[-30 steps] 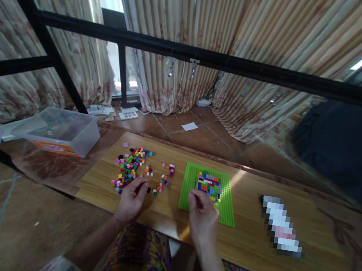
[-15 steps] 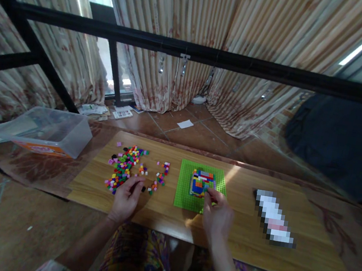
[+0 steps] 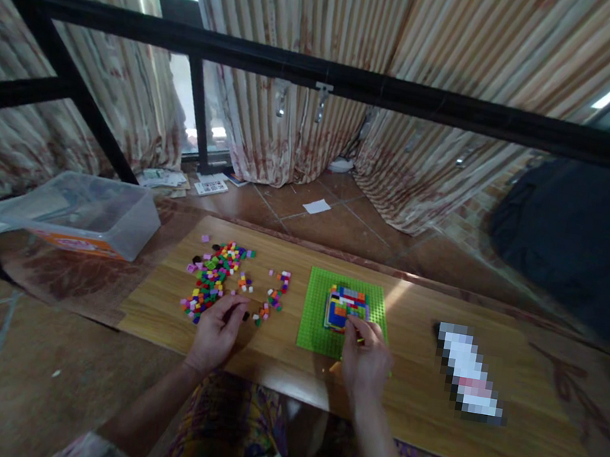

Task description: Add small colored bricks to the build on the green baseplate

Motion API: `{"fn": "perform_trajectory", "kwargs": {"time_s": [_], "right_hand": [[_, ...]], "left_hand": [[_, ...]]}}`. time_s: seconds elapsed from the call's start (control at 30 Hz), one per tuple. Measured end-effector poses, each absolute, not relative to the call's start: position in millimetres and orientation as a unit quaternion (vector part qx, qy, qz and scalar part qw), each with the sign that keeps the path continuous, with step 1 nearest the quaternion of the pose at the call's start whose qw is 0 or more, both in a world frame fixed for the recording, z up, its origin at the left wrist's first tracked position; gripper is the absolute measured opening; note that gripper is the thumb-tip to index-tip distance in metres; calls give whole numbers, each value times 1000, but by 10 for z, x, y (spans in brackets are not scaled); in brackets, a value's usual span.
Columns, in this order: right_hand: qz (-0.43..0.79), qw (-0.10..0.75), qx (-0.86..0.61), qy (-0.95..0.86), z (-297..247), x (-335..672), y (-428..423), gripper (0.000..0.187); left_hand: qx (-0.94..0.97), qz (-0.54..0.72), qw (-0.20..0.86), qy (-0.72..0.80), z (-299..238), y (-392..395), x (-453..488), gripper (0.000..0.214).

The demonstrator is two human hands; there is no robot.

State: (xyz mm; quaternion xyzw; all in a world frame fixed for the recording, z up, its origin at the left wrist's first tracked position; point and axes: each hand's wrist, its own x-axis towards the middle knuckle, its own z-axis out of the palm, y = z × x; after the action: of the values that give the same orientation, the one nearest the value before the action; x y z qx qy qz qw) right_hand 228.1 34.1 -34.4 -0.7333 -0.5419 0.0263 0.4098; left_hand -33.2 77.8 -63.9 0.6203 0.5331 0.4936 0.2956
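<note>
A green studded baseplate (image 3: 313, 322) lies on the wooden board (image 3: 272, 362), bearing a low block of multicoloured toy bricks (image 3: 339, 307). My right hand (image 3: 367, 354) is over the plate's near right part, its thumb and forefinger pinched at the near edge of the bricks; whatever sits between the fingertips is hidden. To the left, my left hand (image 3: 218, 329) hovers beside the loose brick pile (image 3: 209, 283), thumb and forefinger closed together. Anything in that pinch is too small to make out. Small groups of loose bricks (image 3: 275, 297) lie between the pile and the plate.
A clear plastic bin (image 3: 92, 214) with an orange label stands left of the board. Toward the right end lies a blurred-out flat object (image 3: 470, 374). A black metal bar (image 3: 329, 78) crosses behind, before striped curtains (image 3: 327, 16). Papers (image 3: 317, 206) lie on the tiled floor.
The view has shifted slightly, so everything sits a little further right. My right fingertips have moved slightly left and up along the bricks' near edge. My left hand keeps its pinch near the pile.
</note>
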Motion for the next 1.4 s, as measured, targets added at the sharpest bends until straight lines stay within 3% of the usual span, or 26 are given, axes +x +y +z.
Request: {"fn": "perform_trajectory", "kwargs": {"time_s": [0.5,0.87,1.1,1.4], "right_hand": [[-15,351,-699,-623,-390,2323,284,33],[77,514,-686,-509,-317,2337,-2,31],[210,512,-615,-561,-298,1954,-217,26],[230,495,-610,-574,-366,1906,-285,24]], "left_hand": [[628,482,288,539,-602,756,-340,20],[613,516,299,518,-562,725,-306,20],[666,471,335,472,-369,557,-7,16],[604,484,431,464,-482,716,218,16]]}}
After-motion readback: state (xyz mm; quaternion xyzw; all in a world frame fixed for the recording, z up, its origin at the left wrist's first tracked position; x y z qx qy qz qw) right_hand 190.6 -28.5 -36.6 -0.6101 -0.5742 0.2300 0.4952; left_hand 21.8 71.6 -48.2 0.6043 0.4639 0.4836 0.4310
